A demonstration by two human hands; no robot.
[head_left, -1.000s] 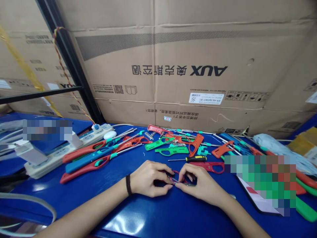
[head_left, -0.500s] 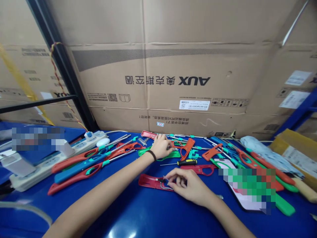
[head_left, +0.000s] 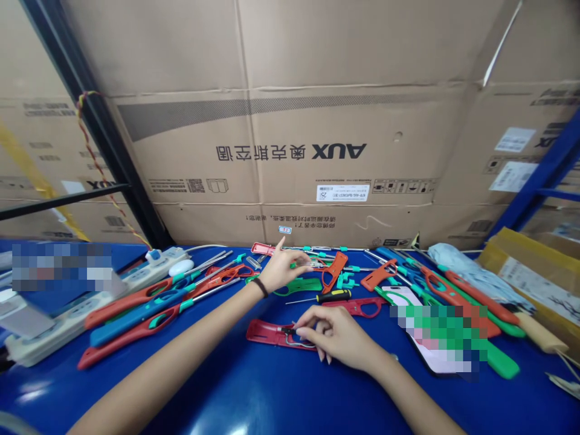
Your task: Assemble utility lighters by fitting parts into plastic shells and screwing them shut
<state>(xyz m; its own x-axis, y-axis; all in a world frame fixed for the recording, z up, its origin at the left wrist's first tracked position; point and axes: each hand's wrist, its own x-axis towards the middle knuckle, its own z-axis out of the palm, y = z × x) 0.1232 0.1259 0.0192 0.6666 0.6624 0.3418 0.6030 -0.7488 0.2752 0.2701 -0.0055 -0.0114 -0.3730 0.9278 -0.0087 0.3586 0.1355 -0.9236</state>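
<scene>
A red plastic half shell [head_left: 263, 333], apparently of a long-nosed lighter, lies on the blue tabletop, with a small black part [head_left: 287, 330] and a pale wire inside. Over the shell's right end, my right hand [head_left: 338, 335] pinches at the black part; its fingertips hide the contact. Farther off, my left hand [head_left: 283, 269] reaches over the loose parts. Its index finger points up while thumb and another finger meet around something too small to name. A green shell [head_left: 301, 286] lies just below that hand.
A yellow-black screwdriver [head_left: 334, 295] and another red shell [head_left: 367, 307] lie behind my right hand. Lighters [head_left: 136, 323] and a power strip [head_left: 154, 272] are at left. At right are a phone [head_left: 426, 350] and more lighters. A large carton [head_left: 290, 121] stands behind.
My left hand's index finger has lifted and points up, uncovering more of the green shell. My right hand stays at the red shell. The whole view has shifted slightly.
</scene>
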